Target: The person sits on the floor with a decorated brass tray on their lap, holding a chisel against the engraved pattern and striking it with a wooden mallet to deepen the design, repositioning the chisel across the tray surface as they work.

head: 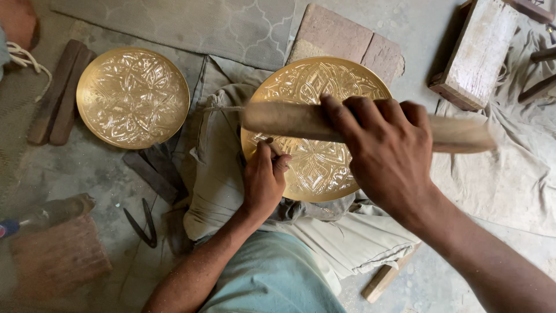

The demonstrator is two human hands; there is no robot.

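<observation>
Soft, even daylight fills the scene, with only faint shadows on the floor (98,168). Both embossed brass plates (317,168) catch bright glints. The wooden mallet (289,120) is motion-blurred, and the bottom left corner looks soft.

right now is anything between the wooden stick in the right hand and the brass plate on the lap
Nothing separate lies between them. The right hand holds the wooden stick across and above the engraved brass plate. Only the left hand is there, pressing a small tool onto the plate just under the stick.
</observation>
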